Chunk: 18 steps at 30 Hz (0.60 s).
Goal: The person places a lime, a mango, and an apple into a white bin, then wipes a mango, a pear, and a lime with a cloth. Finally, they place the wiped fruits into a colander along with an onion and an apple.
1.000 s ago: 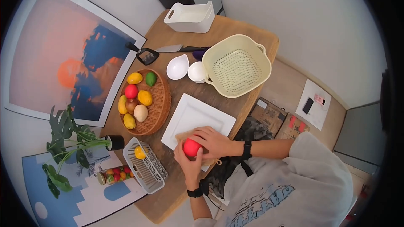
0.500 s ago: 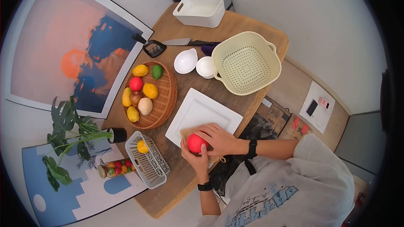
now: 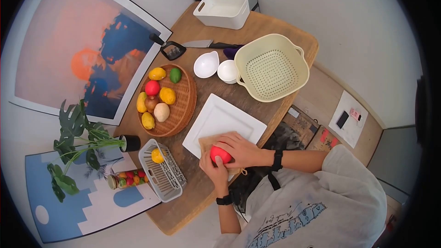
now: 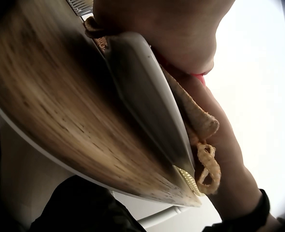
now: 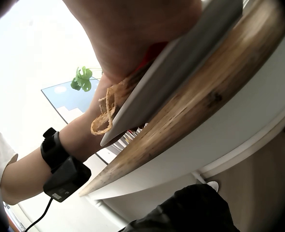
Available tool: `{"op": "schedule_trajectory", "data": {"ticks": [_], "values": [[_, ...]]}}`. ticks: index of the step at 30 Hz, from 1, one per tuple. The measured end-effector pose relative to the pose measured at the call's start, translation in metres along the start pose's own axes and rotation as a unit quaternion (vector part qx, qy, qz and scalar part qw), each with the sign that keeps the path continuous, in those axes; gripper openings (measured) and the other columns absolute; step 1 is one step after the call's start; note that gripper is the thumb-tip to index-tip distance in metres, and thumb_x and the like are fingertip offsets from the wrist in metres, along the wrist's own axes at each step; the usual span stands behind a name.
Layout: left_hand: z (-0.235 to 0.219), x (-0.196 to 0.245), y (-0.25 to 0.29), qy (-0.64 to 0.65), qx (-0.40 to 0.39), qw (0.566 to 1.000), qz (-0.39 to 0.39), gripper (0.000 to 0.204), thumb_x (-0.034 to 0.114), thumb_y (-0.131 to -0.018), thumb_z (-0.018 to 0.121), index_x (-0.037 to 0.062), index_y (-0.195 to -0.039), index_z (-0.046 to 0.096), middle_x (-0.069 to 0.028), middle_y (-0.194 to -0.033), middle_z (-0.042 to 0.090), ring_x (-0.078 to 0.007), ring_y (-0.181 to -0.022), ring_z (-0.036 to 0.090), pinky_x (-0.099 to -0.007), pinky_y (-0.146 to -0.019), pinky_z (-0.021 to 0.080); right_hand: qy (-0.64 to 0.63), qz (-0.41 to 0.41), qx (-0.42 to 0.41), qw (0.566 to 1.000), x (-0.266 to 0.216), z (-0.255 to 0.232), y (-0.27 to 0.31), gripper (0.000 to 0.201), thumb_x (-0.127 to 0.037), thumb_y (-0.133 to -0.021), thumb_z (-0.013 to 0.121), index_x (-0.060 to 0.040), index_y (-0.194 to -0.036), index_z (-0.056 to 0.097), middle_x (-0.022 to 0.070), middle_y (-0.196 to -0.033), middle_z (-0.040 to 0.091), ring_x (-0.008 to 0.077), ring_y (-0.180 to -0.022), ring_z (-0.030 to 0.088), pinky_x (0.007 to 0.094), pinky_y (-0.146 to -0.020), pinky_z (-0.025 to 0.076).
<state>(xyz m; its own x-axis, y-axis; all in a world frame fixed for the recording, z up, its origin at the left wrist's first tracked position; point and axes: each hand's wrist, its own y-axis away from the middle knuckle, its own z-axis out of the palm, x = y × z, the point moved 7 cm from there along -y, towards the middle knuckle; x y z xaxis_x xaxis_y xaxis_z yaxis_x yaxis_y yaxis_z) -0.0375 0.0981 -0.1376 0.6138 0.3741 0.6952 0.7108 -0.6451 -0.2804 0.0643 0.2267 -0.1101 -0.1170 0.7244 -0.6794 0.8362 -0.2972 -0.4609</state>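
Note:
Both hands hold a smooth red round fruit (image 3: 221, 154) over a tan cloth (image 3: 207, 143) with a cord loop (image 4: 209, 169). The cloth lies on a white square plate (image 3: 216, 112) near the table's front edge. My left hand (image 3: 212, 171) curls around the fruit's near left side, thumb against it. From the right, my right hand (image 3: 243, 149) covers its upper side with bent fingers. In both wrist views, the hands hide most of the fruit; only a sliver of red shows beside the plate's rim (image 5: 166, 79).
A wicker tray (image 3: 183, 110) of several fruits stands beyond the plate. A grey basket (image 3: 167, 193) holds a yellow fruit. Farther off are white bowls (image 3: 206, 64), a cream colander (image 3: 271, 71), a knife (image 3: 197, 44), a black-handled tool (image 3: 173, 51) and a white bin (image 3: 223, 16).
The head view has shifted, so the table sits slightly higher and farther right. Both hands keep the red fruit over the cloth, with the fingers changing position slightly around it.

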Motion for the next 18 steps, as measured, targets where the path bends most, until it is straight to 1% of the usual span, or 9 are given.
{"op": "schedule_trajectory", "data": {"ticks": [2, 5, 8, 11, 13, 14, 17, 18], "values": [[0.001, 0.002, 0.000, -0.011, -0.002, 1.000, 0.005, 0.055, 0.041, -0.098, 0.069, 0.0003, -0.134, 0.061, -0.0192, -0.131, 0.062, -0.0394, -0.128, 0.049, -0.0512, -0.113, 0.034, -0.007, 0.002, -0.001, 1.000, 0.002, 0.001, 0.000, 0.077, -0.037, -0.079, 0.083, -0.0018, -0.141, 0.054, 0.0223, -0.143, 0.054, 0.0402, -0.136, 0.048, 0.0521, -0.116, 0.038], [-0.002, 0.006, 0.004, 0.044, 0.040, 0.998, -0.025, 0.059, 0.026, -0.093, 0.075, 0.0020, -0.143, 0.053, -0.0198, -0.139, 0.056, -0.0386, -0.129, 0.050, -0.0485, -0.116, 0.035, 0.001, 0.003, -0.002, 1.000, 0.001, 0.002, 0.001, 0.076, -0.036, -0.079, 0.084, -0.0021, -0.141, 0.054, 0.0232, -0.145, 0.052, 0.0416, -0.137, 0.047, 0.0528, -0.116, 0.038], [-0.003, 0.014, 0.005, -0.002, -0.002, 1.000, 0.006, 0.069, 0.023, -0.087, 0.081, 0.0033, -0.146, 0.050, -0.0189, -0.144, 0.052, -0.0389, -0.133, 0.047, -0.0490, -0.116, 0.035, 0.026, -0.006, 0.002, 1.000, 0.000, 0.001, 0.000, 0.075, -0.037, -0.080, 0.084, -0.0018, -0.140, 0.054, 0.0235, -0.147, 0.050, 0.0432, -0.138, 0.046, 0.0532, -0.117, 0.038], [-0.002, 0.017, 0.005, -0.005, 0.011, 0.999, 0.031, 0.074, 0.019, -0.081, 0.085, 0.0032, -0.145, 0.050, -0.0184, -0.142, 0.053, -0.0381, -0.133, 0.046, -0.0493, -0.115, 0.035, 0.042, -0.018, 0.000, 0.999, 0.001, 0.003, 0.001, 0.075, -0.037, -0.080, 0.084, -0.0017, -0.139, 0.055, 0.0235, -0.147, 0.050, 0.0436, -0.138, 0.046, 0.0532, -0.117, 0.037], [-0.002, 0.014, 0.005, -0.002, 0.013, 1.000, 0.024, 0.070, 0.025, -0.085, 0.083, 0.0021, -0.143, 0.052, -0.0187, -0.142, 0.054, -0.0382, -0.133, 0.047, -0.0494, -0.115, 0.036, 0.050, -0.027, 0.000, 0.998, -0.002, 0.001, 0.001, 0.075, -0.037, -0.080, 0.084, -0.0017, -0.139, 0.055, 0.0229, -0.146, 0.050, 0.0428, -0.138, 0.046, 0.0530, -0.117, 0.037], [-0.002, 0.013, 0.004, -0.001, 0.015, 1.000, 0.021, 0.068, 0.028, -0.087, 0.081, 0.0016, -0.142, 0.052, -0.0189, -0.141, 0.055, -0.0382, -0.132, 0.048, -0.0495, -0.115, 0.036, 0.033, -0.021, -0.003, 0.999, -0.001, 0.001, 0.001, 0.076, -0.037, -0.080, 0.084, -0.0019, -0.140, 0.055, 0.0226, -0.146, 0.051, 0.0424, -0.138, 0.046, 0.0529, -0.117, 0.037], [-0.003, 0.001, 0.004, 0.041, 0.006, 0.999, 0.001, 0.065, 0.041, -0.093, 0.073, -0.0011, -0.139, 0.054, -0.0214, -0.141, 0.056, -0.0412, -0.133, 0.045, -0.0531, -0.115, 0.033, -0.013, -0.010, -0.005, 1.000, 0.000, -0.001, 0.000, 0.077, -0.038, -0.079, 0.085, -0.0021, -0.140, 0.054, 0.0216, -0.144, 0.052, 0.0413, -0.137, 0.047, 0.0526, -0.116, 0.038], [-0.003, -0.002, 0.004, 0.037, 0.000, 0.999, 0.000, 0.064, 0.044, -0.097, 0.068, -0.0016, -0.139, 0.054, -0.0217, -0.141, 0.056, -0.0415, -0.133, 0.046, -0.0532, -0.114, 0.033, -0.025, -0.011, -0.003, 1.000, -0.001, -0.002, 0.000, 0.077, -0.038, -0.079, 0.085, -0.0021, -0.141, 0.053, 0.0213, -0.144, 0.052, 0.0409, -0.137, 0.048, 0.0525, -0.116, 0.038]]}}
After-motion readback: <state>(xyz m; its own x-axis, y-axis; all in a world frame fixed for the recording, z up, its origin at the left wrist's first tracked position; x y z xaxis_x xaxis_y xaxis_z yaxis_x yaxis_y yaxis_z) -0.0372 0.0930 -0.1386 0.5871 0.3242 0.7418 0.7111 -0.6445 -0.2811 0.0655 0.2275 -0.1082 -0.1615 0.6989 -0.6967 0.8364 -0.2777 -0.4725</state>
